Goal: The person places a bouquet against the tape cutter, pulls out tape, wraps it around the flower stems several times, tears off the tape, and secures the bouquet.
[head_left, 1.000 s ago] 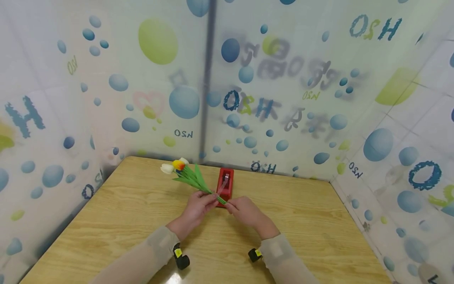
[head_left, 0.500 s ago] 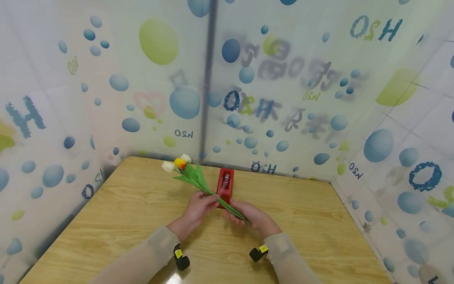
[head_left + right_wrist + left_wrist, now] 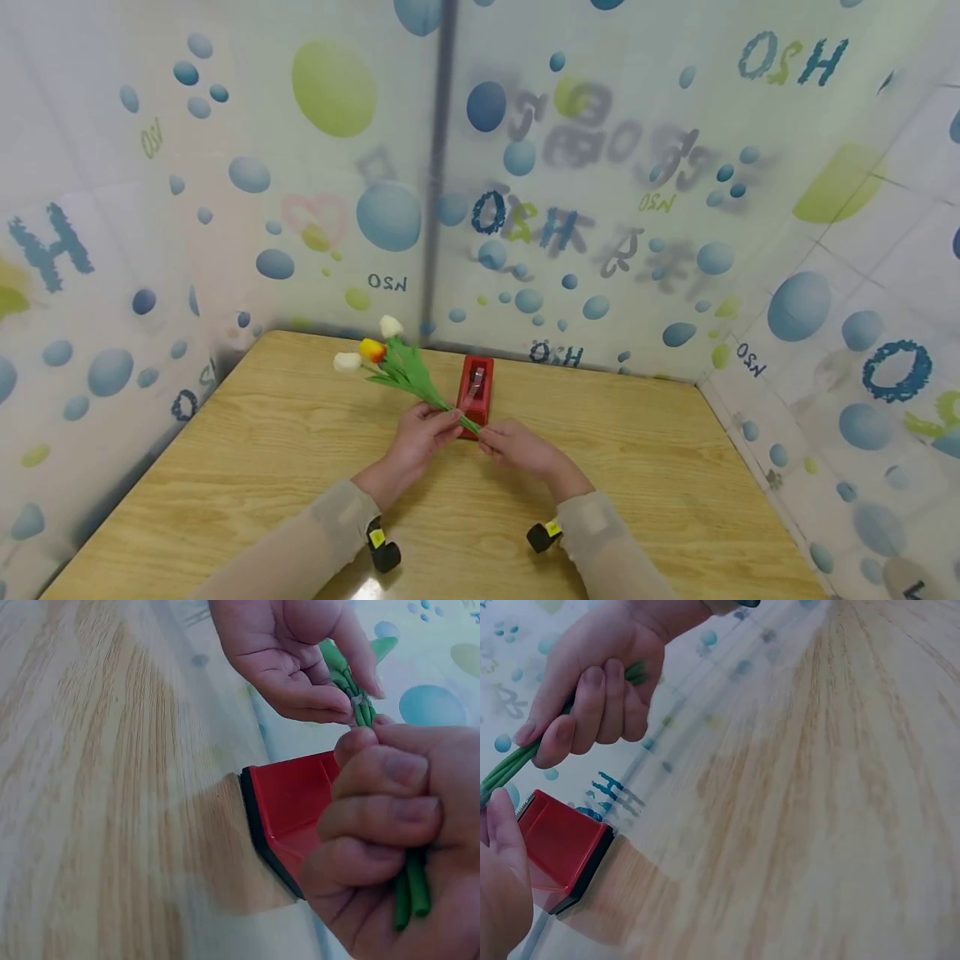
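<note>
A bunch of artificial tulips (image 3: 408,371) slants across the head view, two heads white and one yellow-orange. My left hand (image 3: 416,437) pinches its green stems between thumb and fingers. Lower down, my right hand (image 3: 525,448) grips the stems; in the right wrist view their cut ends poke out below its curled fingers (image 3: 382,814). Clear tape (image 3: 358,699) lies around the stems at the left fingertips. Just behind the hands stands a red tape dispenser (image 3: 476,387). A clear strip seems to run from it toward the left thumb.
The wooden table (image 3: 300,450) carries the dispenser near its back edge. Patterned curtain walls (image 3: 510,275) rise behind and at both sides. Black wrist cameras (image 3: 386,557) hang below both sleeves.
The right hand slid down toward the stem ends, then came back up to grip nearer the left hand. The flower heads turned and spread apart. The left hand stayed nearly still.
</note>
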Available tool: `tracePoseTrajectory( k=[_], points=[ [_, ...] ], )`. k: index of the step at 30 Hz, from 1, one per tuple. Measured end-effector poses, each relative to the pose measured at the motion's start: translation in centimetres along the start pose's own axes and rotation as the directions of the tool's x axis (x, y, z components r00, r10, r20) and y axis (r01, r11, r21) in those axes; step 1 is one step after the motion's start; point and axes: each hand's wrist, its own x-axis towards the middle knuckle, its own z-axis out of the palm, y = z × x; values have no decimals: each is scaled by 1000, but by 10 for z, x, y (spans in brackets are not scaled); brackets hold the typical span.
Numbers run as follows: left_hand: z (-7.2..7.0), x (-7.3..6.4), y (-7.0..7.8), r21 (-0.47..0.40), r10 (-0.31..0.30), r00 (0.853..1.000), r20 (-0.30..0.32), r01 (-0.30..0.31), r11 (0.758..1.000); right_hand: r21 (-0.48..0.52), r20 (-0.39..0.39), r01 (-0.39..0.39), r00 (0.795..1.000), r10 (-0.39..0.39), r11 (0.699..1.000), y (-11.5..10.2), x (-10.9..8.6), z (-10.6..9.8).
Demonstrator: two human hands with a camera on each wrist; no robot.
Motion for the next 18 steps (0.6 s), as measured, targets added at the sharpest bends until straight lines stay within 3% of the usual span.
tracePoseTrajectory(
  k=[3, 8, 12, 16, 18],
  points=[
    [2, -1, 2, -17, 2, 1000, -8, -2, 1000, -254, -84, 46, 994, -69, 966, -5, -1, 0],
    [2, -2, 3, -27, -12, 1000, -6, 12, 1000, -540, -170, 34, 974, -149, 841, -13, -2, 2],
    [2, 0, 2, -22, -13, 1000, -3, 12, 1000, -639, -181, 29, 965, -187, 769, -20, -3, 3],
    [2, 0, 2, -16, -12, 1000, -24, 12, 1000, -678, -173, 38, 962, -209, 734, -20, -2, 4],
    [2, 0, 1, -6, -10, 999, -31, 9, 1000, -676, -168, 38, 965, -204, 736, -20, -3, 4]
  ],
)
